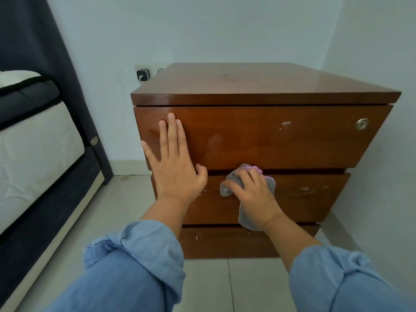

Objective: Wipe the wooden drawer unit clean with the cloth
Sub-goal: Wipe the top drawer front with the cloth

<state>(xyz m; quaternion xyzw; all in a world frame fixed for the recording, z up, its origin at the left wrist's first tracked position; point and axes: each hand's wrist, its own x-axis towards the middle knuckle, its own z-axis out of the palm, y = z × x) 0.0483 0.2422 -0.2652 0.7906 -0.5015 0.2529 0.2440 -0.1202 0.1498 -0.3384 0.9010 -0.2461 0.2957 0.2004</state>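
The wooden drawer unit (pixel 292 140) stands against the wall with three drawer fronts, a glossy top and a round lock at the top right. My left hand (pixel 173 163) lies flat with straight fingers on the left part of the top drawer front. My right hand (pixel 254 194) grips a grey cloth (pixel 227 186) with a pink edge and presses it against the upper edge of the middle drawer front. Part of the cloth hangs below my right palm. Pale scuff marks show on all three drawer fronts.
A bed with a white mattress (pixel 33 154) and dark base stands at the left, beside a dark curtain (pixel 45 41). A wall socket with a plug (pixel 143 75) sits behind the unit's left rear corner. Pale floor tiles (pixel 213 287) lie in front.
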